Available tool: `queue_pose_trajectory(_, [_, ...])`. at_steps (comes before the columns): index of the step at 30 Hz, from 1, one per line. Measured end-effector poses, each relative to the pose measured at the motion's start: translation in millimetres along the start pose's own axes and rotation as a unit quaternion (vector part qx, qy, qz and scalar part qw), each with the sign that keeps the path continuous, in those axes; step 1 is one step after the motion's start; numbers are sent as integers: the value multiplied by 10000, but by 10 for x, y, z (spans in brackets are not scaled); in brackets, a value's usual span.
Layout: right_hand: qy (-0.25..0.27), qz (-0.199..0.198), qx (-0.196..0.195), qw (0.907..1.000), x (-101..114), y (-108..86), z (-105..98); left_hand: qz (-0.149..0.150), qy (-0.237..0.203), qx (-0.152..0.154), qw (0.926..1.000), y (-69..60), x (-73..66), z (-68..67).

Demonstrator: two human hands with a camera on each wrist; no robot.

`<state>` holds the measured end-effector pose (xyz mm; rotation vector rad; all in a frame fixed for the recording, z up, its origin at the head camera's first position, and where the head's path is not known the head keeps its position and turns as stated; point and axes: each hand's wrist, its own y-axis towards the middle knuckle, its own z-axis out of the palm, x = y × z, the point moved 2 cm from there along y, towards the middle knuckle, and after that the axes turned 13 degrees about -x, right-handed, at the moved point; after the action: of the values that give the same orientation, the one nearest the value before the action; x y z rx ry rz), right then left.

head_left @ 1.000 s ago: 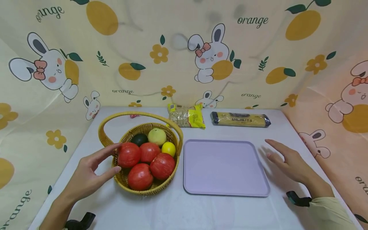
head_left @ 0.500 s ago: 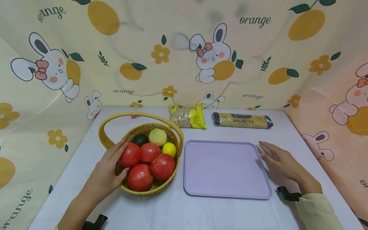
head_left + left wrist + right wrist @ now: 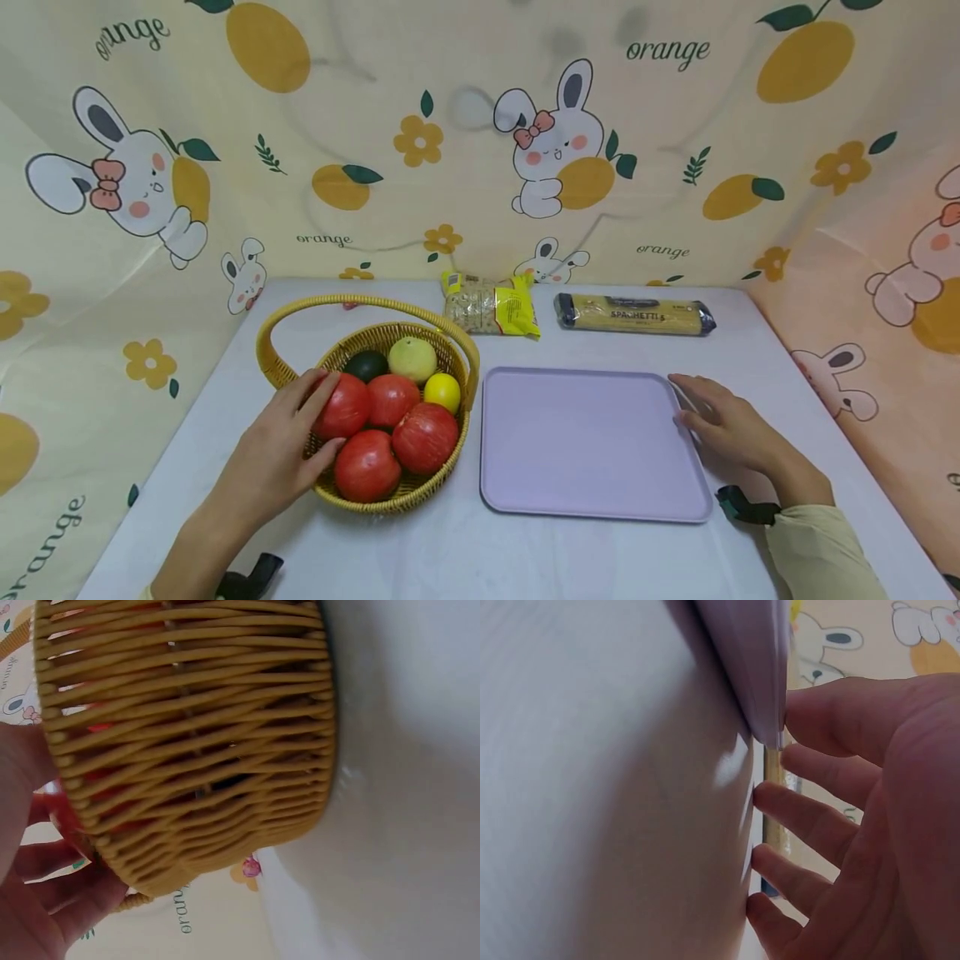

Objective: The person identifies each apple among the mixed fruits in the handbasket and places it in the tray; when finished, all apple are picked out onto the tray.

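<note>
A wicker basket (image 3: 465, 417) holds several red fruits, a green one, a yellow one and a dark one. My left hand (image 3: 266, 458) reaches over its left rim, fingers and thumb curled round the leftmost red fruit (image 3: 345, 406). In the left wrist view the basket wall (image 3: 202, 735) hides much of that fruit (image 3: 67, 821), beside my left hand (image 3: 52, 892). My right hand (image 3: 731, 429) is at the right edge of the lilac tray (image 3: 592, 442). The right wrist view shows the hand (image 3: 877, 795) with its thumb at the tray rim (image 3: 761, 675), fingers loosely bent and spread.
Behind the tray lie a yellow-ended clear bag (image 3: 491, 307) and a spaghetti pack (image 3: 637, 314). The basket's handle (image 3: 360, 298) arches over its back. A patterned cloth (image 3: 465, 192) hangs behind and beside the white table (image 3: 570, 558).
My left hand has moved right and come round the leftmost red fruit. The right hand has moved left to the tray's edge. The basket and tray have barely shifted in view.
</note>
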<state>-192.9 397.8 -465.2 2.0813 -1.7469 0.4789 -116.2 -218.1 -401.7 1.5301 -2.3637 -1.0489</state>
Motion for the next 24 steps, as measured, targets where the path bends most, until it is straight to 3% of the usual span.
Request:
queue_pose_trajectory(6, [79, -163, -55, 9998, 8, -10, 8, -331, -415, 16, 9986, 80, -39, 0])
queue_pose_trajectory(15, [253, -161, 7, 9996, -16, -1, 49, -833, -1292, -359, 9875, 121, 8, 111])
queue_pose_trajectory(24, [325, -114, 7, 9994, -29, -12, 55, -700, -1591, -305, 9843, 128, 47, 138])
